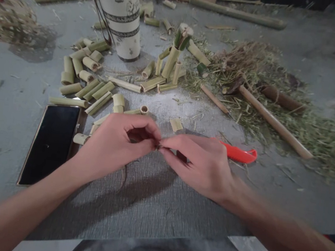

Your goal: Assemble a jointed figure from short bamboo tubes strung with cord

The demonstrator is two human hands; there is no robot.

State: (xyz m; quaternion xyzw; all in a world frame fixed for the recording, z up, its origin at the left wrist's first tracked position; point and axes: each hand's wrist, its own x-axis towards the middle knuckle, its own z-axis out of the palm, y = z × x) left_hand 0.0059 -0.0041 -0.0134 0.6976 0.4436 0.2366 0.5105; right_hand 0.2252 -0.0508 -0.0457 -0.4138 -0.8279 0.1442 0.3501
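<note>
While L hand [119, 136] & R hand [204, 162] fingertip-pinch a tiny dark scrap [158, 145] btwn them, a tall white dark-banded cup [122, 20] stands beyond L, contents unseen. Beyond both: upright pale-green bamboo tube [170, 63], green-white pc. [183, 37] at mouth.

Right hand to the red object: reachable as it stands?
Likely yes: the red object lies beside the right hand with nothing visible between, though that hand's fingers pinch a small piece.

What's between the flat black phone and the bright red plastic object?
In the head view: short pale bamboo pieces beside the black phone, then the left hand and right hand, which partly covers the red plastic object.
</note>
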